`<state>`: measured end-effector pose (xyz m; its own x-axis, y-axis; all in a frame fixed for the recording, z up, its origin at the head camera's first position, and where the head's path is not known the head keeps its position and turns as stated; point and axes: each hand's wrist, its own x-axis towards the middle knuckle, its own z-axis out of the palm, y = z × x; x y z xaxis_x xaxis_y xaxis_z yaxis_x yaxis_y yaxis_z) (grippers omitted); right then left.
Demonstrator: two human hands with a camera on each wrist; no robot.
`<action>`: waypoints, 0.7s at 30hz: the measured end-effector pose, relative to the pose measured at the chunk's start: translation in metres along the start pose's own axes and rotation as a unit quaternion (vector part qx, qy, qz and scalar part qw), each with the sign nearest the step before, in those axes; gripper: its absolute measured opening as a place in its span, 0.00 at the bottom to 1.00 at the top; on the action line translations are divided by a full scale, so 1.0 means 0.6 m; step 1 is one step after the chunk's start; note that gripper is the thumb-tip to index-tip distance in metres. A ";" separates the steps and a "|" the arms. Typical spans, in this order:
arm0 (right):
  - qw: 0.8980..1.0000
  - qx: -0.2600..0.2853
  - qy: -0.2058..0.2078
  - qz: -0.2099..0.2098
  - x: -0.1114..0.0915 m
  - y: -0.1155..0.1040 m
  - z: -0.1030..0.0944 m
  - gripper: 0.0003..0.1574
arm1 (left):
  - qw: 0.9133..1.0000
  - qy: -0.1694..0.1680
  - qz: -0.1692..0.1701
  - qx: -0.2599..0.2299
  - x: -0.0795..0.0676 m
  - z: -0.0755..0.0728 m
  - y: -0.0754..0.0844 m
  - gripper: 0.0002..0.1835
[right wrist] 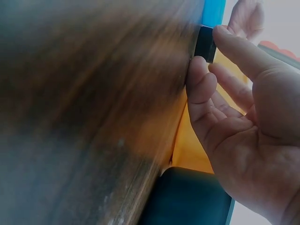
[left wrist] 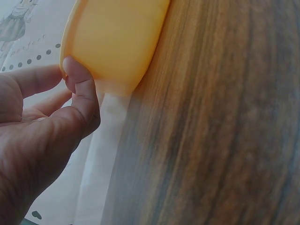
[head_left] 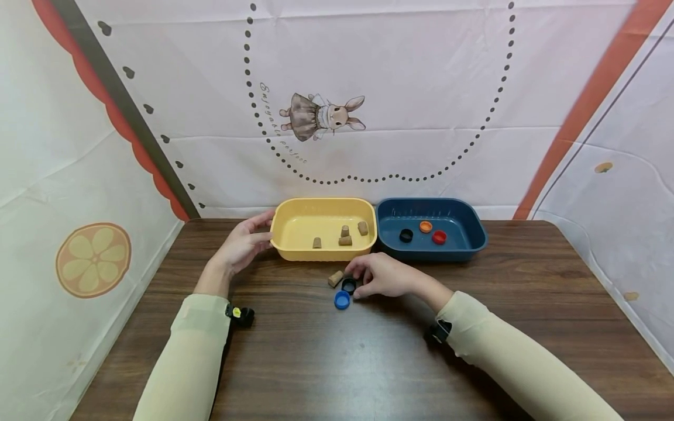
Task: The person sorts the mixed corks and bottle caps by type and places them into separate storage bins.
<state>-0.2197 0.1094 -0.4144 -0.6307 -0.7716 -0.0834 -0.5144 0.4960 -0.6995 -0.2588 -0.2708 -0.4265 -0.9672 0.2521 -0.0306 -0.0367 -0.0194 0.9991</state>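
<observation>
My left hand (head_left: 244,242) holds the left end of a yellow plastic tray (head_left: 281,250), thumb and fingers at its rim and outer wall. In the left wrist view, the thumb (left wrist: 79,84) presses on the yellow wall. My right hand (head_left: 387,275) is down at the table, pinching a black bottle cap (head_left: 349,286) between thumb and fingertips. A blue bottle cap (head_left: 342,300) lies just in front of the black one. Beside them, a cork (head_left: 335,279) rests on its side. In the right wrist view, the thumb overlaps the black cap (right wrist: 205,45).
Several corks (head_left: 345,240) lie in the yellow tray. Touching its right side is a dark blue tray (head_left: 429,255) holding a black cap (head_left: 406,235), an orange cap (head_left: 425,226) and a red cap (head_left: 439,237). Behind both trays hangs a printed white cloth (head_left: 421,88) along the wooden table's (head_left: 337,374) back edge.
</observation>
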 end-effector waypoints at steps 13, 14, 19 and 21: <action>1.000 -0.004 -0.010 -0.002 0.009 -0.003 0.002 0.23 | 1.000 -0.006 0.003 0.005 0.000 0.000 -0.001 0.36; 1.000 -0.005 -0.010 -0.003 0.010 -0.004 0.002 0.23 | 1.000 -0.006 0.004 0.005 0.000 0.000 -0.001 0.36; 1.000 -0.004 -0.011 -0.008 0.012 -0.003 0.003 0.23 | 1.000 -0.004 0.004 0.006 0.001 0.000 -0.003 0.36; 1.000 -0.003 -0.012 -0.007 0.013 -0.002 0.003 0.22 | 1.000 -0.004 0.004 0.008 0.001 -0.001 -0.004 0.36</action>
<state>-0.2226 0.1020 -0.4155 -0.6091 -0.7879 -0.0904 -0.5272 0.4874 -0.6960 -0.2596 -0.2712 -0.4287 -0.9653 0.2602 -0.0223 -0.0249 -0.0066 0.9997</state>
